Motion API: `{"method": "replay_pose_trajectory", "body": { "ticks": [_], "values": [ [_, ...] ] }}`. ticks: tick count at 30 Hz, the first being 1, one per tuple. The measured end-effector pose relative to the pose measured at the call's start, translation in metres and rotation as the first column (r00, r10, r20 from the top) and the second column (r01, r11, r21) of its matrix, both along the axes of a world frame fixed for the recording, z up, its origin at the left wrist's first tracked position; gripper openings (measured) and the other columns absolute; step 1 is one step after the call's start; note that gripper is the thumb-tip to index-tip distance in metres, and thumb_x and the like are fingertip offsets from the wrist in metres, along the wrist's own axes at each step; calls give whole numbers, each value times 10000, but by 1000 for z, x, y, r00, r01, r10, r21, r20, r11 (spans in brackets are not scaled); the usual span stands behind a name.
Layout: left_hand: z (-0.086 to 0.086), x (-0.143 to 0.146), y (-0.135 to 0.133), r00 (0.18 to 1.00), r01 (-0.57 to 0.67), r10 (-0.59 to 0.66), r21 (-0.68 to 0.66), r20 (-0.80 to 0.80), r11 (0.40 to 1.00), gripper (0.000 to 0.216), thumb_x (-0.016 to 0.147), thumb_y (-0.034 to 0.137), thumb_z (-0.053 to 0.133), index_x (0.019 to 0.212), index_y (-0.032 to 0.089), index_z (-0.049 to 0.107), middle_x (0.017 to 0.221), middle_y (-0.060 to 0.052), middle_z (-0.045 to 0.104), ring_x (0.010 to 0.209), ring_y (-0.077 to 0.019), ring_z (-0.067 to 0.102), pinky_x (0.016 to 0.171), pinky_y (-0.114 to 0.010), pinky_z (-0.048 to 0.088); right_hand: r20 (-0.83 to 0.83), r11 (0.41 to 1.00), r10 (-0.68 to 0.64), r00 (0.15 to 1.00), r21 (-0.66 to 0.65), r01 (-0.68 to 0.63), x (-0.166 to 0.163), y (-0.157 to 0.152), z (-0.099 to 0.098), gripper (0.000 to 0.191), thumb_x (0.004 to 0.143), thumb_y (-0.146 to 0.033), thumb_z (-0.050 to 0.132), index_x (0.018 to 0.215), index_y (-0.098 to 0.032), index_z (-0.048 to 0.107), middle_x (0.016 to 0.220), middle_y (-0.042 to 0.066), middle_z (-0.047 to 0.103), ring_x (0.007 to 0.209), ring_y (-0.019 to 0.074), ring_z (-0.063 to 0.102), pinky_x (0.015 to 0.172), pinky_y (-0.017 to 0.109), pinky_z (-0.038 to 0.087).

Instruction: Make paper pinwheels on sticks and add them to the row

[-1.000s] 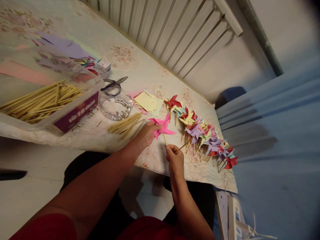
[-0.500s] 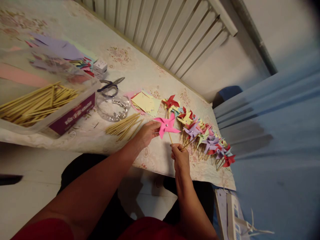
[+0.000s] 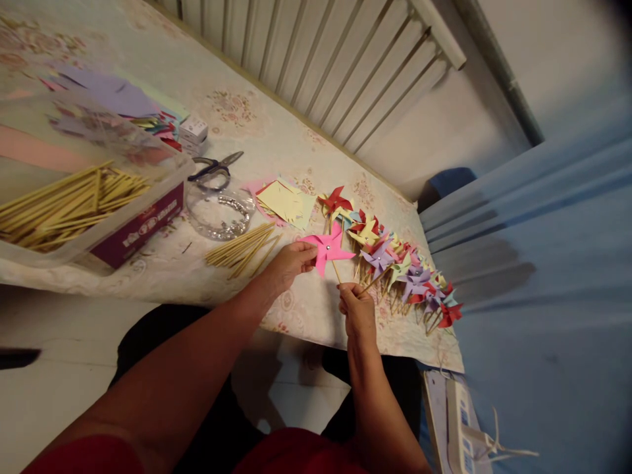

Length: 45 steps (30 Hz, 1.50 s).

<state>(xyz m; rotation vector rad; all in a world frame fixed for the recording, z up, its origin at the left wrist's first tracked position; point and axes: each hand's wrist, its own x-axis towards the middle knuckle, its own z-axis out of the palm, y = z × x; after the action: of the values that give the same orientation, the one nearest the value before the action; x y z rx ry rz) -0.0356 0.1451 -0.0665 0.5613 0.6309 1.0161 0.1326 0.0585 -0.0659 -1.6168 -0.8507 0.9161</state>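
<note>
A pink paper pinwheel point(image 3: 328, 247) on a thin wooden stick is held over the table's front edge. My left hand point(image 3: 289, 262) pinches one of its pink blades from the left. My right hand point(image 3: 356, 309) is closed round the lower end of the stick, just below the pinwheel. To the right of it a row of several finished pinwheels point(image 3: 399, 266) in red, yellow and purple lies on the floral tablecloth point(image 3: 276, 141). A small bundle of loose sticks point(image 3: 241, 245) lies just left of my left hand.
A clear box of sticks point(image 3: 74, 204) stands at the left, with a round clear dish point(image 3: 220, 212), scissors point(image 3: 214, 168) and cut paper squares point(image 3: 289, 203) behind the loose sticks. Coloured paper sheets point(image 3: 106, 99) lie far left. A radiator point(image 3: 336, 66) runs behind the table; blue fabric point(image 3: 543, 263) is at right.
The pinwheel and both hands have shifted a little to the right, toward the row of finished pinwheels; the grips are unchanged. The camera has drifted slightly.
</note>
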Motion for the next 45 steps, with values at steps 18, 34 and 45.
{"method": "replay_pose_trajectory", "body": {
  "ticks": [18,34,45],
  "values": [
    [-2,3,0,998,27,-26,-22,53,999,339,604,334,827,834,120,699,779,-64,683,686,-125,602,698,-265,423,-2,1000,-12,1000,1,12,-5,-1,0,250,649,-382,728,701,-170,607,523,-92,397,418,36,251,412,210,183],
    [-8,6,2,995,49,-45,-52,85,997,392,589,355,837,871,127,689,780,-60,678,659,-119,605,653,-248,428,4,1000,1,1000,-2,-1,-11,-4,-5,253,670,-387,728,710,-180,588,533,-90,412,425,45,269,420,214,207],
    [-12,7,2,994,70,-68,-25,80,997,374,624,351,823,876,118,676,777,-57,662,670,-115,602,676,-252,429,-3,1000,13,1000,-3,-13,-14,-3,-7,256,668,-385,734,723,-175,599,556,-85,443,425,41,282,422,214,213]
  ]
}}
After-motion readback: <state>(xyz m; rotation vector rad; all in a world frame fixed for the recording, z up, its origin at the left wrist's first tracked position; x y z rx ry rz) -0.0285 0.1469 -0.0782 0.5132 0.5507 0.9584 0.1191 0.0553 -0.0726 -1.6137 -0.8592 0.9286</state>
